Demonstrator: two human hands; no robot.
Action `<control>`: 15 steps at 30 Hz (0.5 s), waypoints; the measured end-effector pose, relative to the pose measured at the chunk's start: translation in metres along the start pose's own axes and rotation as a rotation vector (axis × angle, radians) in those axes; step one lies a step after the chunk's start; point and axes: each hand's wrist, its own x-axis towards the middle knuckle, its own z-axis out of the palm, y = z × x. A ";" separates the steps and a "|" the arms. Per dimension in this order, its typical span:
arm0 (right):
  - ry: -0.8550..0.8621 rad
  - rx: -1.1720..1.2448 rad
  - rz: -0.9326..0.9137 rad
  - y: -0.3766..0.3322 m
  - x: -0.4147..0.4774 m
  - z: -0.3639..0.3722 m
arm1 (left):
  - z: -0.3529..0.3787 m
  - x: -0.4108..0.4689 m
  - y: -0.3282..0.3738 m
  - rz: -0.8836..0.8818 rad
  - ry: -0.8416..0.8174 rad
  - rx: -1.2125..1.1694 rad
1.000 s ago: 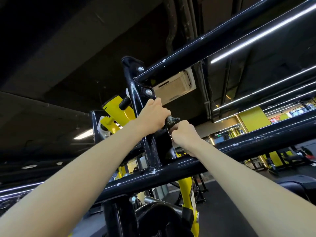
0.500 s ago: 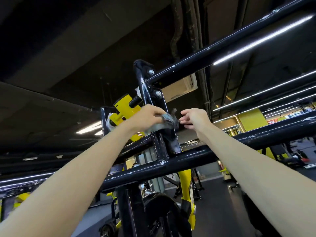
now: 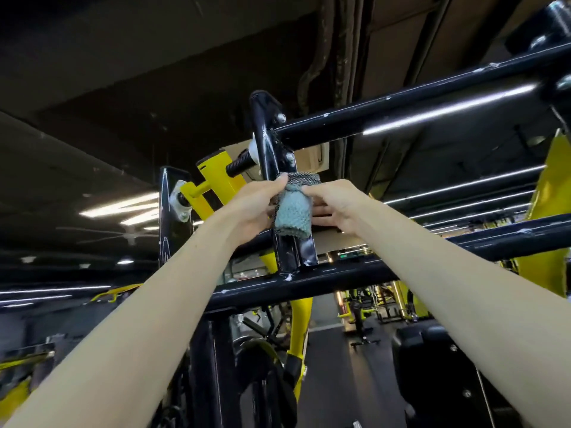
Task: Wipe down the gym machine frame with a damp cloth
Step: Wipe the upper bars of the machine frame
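Two bare forearms reach up and forward from the bottom corners and meet at one upright black plate (image 3: 266, 140) of the machine frame. The left hand (image 3: 253, 208) has its fingers curled round the left edge of the single cloth (image 3: 292, 213), thumb up at the top fold. The right hand (image 3: 336, 208) pinches the cloth at its gathered neck with thumb and forefinger, while the other fingers lie straighter behind it, so both hands hold the cloth. The cloth is blue-grey with a darker mesh band on top. It is wrapped against the front of the plate, about halfway up, between the two long black bars. The lower bar (image 3: 309, 285) runs across under the hands and carries the plate's foot; the upper bar (image 3: 401, 112) joins the plate near its rounded top. Two bolt heads show on the plate, one (image 3: 281, 118) above the other (image 3: 289, 156). Just left of the plate, one threaded rod (image 3: 239, 165) runs into one yellow arm (image 3: 217, 176). Further back hang several ceiling light strips (image 3: 123, 206), and more yellow machines (image 3: 361, 316) stand on the dark floor.
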 end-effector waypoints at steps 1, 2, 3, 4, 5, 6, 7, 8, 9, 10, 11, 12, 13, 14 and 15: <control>0.019 0.001 0.009 -0.001 -0.002 0.002 | -0.001 -0.002 0.000 0.005 -0.033 -0.023; 0.044 -0.013 0.023 -0.001 -0.004 0.004 | -0.003 -0.004 0.000 0.023 -0.052 -0.031; 0.079 -0.064 0.041 -0.002 -0.007 0.007 | -0.004 -0.005 -0.001 0.039 -0.052 -0.022; 0.125 -0.155 0.059 -0.001 -0.007 0.008 | -0.004 -0.003 -0.003 0.058 -0.029 -0.001; 0.171 -0.232 0.074 -0.002 -0.009 0.009 | -0.003 -0.003 -0.004 0.093 0.012 0.054; 0.200 -0.265 0.092 -0.003 -0.011 0.010 | -0.002 -0.002 -0.004 0.155 0.063 0.161; 0.199 -0.235 0.129 -0.005 -0.013 0.010 | 0.000 -0.001 -0.005 0.242 0.104 0.296; 0.172 -0.154 0.179 -0.007 -0.015 0.010 | 0.003 0.001 -0.006 0.332 0.116 0.415; 0.123 -0.036 0.226 -0.010 -0.017 0.010 | 0.006 0.001 -0.006 0.403 0.095 0.503; 0.068 0.085 0.253 -0.012 -0.018 0.009 | 0.010 -0.001 -0.007 0.442 0.050 0.547; 0.023 0.170 0.257 -0.014 -0.018 0.007 | 0.013 -0.003 -0.008 0.458 -0.011 0.568; -0.003 0.198 0.251 -0.015 -0.020 0.005 | 0.015 -0.004 -0.009 0.458 -0.073 0.577; -0.001 0.166 0.243 -0.016 -0.021 0.004 | 0.015 -0.006 -0.010 0.435 -0.134 0.563; 0.014 0.097 0.241 -0.016 -0.022 0.002 | 0.011 -0.006 -0.010 0.391 -0.198 0.510; 0.025 0.042 0.245 -0.015 -0.022 0.001 | 0.007 -0.007 -0.010 0.343 -0.249 0.433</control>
